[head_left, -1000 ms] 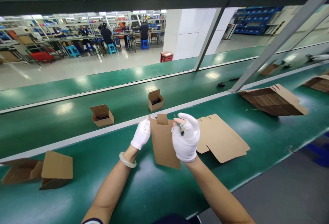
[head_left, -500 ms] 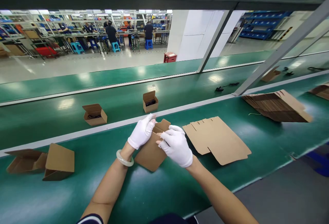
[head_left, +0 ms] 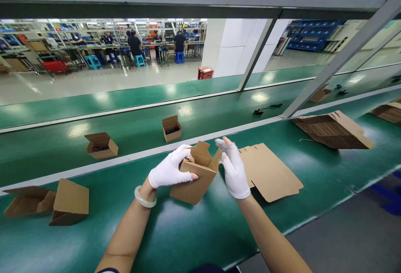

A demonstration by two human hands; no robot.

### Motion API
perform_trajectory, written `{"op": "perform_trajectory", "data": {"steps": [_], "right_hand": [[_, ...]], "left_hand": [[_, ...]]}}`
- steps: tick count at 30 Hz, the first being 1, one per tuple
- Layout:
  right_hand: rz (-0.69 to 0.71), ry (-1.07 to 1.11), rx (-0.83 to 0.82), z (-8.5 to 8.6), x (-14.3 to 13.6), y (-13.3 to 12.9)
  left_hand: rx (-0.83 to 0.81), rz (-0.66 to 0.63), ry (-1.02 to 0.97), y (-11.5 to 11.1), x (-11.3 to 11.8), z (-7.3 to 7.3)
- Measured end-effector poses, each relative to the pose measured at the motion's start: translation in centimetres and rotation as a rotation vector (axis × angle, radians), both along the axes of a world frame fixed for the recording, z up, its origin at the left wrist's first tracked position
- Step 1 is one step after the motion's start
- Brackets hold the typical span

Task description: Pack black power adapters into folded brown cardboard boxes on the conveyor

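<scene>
My left hand (head_left: pixel 172 168), in a white glove, grips the left side of a brown cardboard box (head_left: pixel 197 183), its thumb on the near wall. The box is tilted, its top open with flaps standing up. At its right edge my right hand (head_left: pixel 232 168), gloved too, has its fingers stretched upward and is beside a raised side flap; whether it touches the flap I cannot tell. Flat cardboard blanks (head_left: pixel 269 172) lie on the green bench just right of that hand, partly behind it.
Folded boxes (head_left: pixel 72 202) stand at the bench's left. Beyond the pale rail, a conveyor (head_left: pixel 206 116) carries open boxes (head_left: pixel 171 128) with dark cords and a black adapter (head_left: pixel 258 111). A stack of flattened cartons (head_left: pixel 332 131) lies right, near a slanted metal post (head_left: pixel 341 55). People work far behind.
The box has opened from a flatter shape, and its flaps now stand apart. My right hand has moved off its near panel to the right, fingers spreading. Conveyor boxes have shifted left.
</scene>
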State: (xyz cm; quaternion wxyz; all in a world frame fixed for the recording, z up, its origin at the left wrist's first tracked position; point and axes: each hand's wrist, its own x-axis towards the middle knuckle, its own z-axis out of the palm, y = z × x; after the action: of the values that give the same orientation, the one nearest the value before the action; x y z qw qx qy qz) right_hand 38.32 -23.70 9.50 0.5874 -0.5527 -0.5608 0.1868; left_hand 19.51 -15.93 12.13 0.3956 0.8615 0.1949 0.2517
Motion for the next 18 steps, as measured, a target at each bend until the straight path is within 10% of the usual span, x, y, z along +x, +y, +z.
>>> {"op": "perform_trajectory", "data": {"steps": [4, 7, 18], "right_hand": [[0.581, 0.669, -0.356, 0.5, -0.3, 0.2], [0.653, 0.793, -0.435, 0.0, -0.7, 0.4], [0.811, 0.227, -0.575, 2.4, 1.9, 0.8]], "left_hand": [[0.03, -0.059, -0.068, -0.3, 0.5, -0.1], [0.033, -0.074, -0.057, -0.5, 0.9, -0.3], [-0.105, -0.165, -0.133, -0.9, 1.2, -1.2]]}}
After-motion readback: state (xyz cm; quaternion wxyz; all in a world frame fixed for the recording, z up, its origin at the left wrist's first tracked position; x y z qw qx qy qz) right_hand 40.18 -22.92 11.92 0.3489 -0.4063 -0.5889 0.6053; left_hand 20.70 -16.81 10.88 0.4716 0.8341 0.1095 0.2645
